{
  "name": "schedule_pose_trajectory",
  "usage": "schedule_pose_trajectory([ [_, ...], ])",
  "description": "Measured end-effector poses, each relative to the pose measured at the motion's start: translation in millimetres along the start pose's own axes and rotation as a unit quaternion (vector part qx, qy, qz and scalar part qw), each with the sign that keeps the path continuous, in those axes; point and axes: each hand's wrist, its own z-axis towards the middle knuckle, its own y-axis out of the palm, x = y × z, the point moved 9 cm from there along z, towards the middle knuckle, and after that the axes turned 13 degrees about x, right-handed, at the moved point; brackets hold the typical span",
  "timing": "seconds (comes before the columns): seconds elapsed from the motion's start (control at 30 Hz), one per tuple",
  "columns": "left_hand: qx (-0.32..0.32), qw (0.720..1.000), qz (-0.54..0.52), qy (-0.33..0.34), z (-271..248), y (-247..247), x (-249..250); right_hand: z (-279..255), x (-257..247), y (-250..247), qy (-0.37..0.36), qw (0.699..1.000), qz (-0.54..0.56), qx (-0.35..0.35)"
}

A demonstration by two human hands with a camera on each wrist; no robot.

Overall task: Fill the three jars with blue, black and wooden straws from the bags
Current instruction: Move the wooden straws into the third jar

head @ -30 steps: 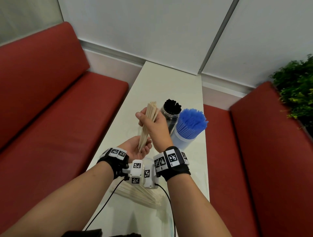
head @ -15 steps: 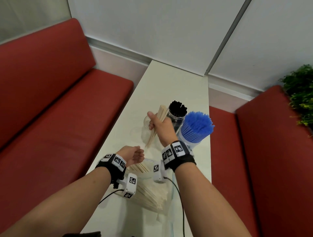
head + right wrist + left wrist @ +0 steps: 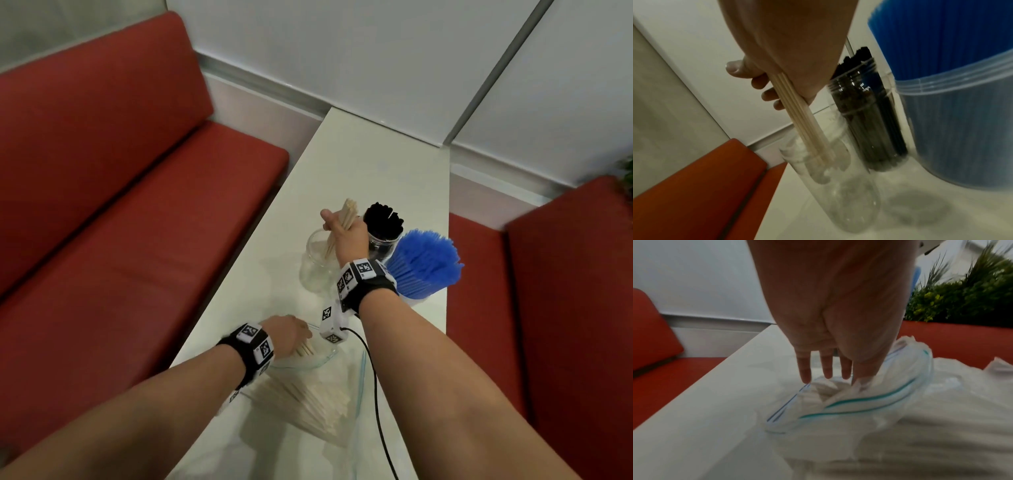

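Note:
My right hand (image 3: 344,233) grips a bundle of wooden straws (image 3: 346,214) (image 3: 797,116), whose lower ends dip into the mouth of a clear jar (image 3: 317,262) (image 3: 838,186). Just right of it stand a jar of black straws (image 3: 383,226) (image 3: 865,116) and a wider tub of blue straws (image 3: 424,263) (image 3: 953,81). My left hand (image 3: 287,334) (image 3: 830,373) reaches with straight fingers into the open mouth of a clear zip bag (image 3: 849,402) (image 3: 308,394) that holds more wooden straws.
The narrow white table (image 3: 376,164) runs between two red benches (image 3: 137,222) (image 3: 565,308). A green plant (image 3: 962,296) stands behind the right bench. A black cable (image 3: 375,394) trails from my right wrist over the bag.
My right hand carried the wooden straws forward and lowered their ends into the clear jar. My left hand let go of the bundle and dropped to the bag's mouth.

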Motion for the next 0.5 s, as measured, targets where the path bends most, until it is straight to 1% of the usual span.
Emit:
schedule_pose_trajectory([
  [0.03,-0.009,0.999,0.033,0.003,-2.4,5.9,-1.7,-0.3,10.2,1.1,0.008,1.0,-0.009,-0.005],
  [0.1,-0.019,0.998,0.067,-0.01,-6.2,14.3,-6.5,-1.7,28.9,2.5,0.03,0.999,-0.023,-0.016],
  [0.2,-0.004,0.995,0.097,-0.017,-8.4,14.4,-9.4,-3.5,44.9,2.7,0.048,0.998,-0.033,-0.025],
  [0.3,0.004,0.991,0.133,-0.01,-7.3,10.7,-10.8,-4.9,43.3,0.0,0.03,0.999,-0.043,-0.014],
  [0.4,-0.008,0.985,0.171,0.002,-6.1,4.9,-10.9,-6.7,37.7,-4.7,0.024,0.999,-0.032,0.0],
  [0.5,-0.018,0.982,0.186,0.008,-4.1,-5.7,-8.7,-9.1,27.4,-10.9,0.013,1.0,-0.015,0.014],
])
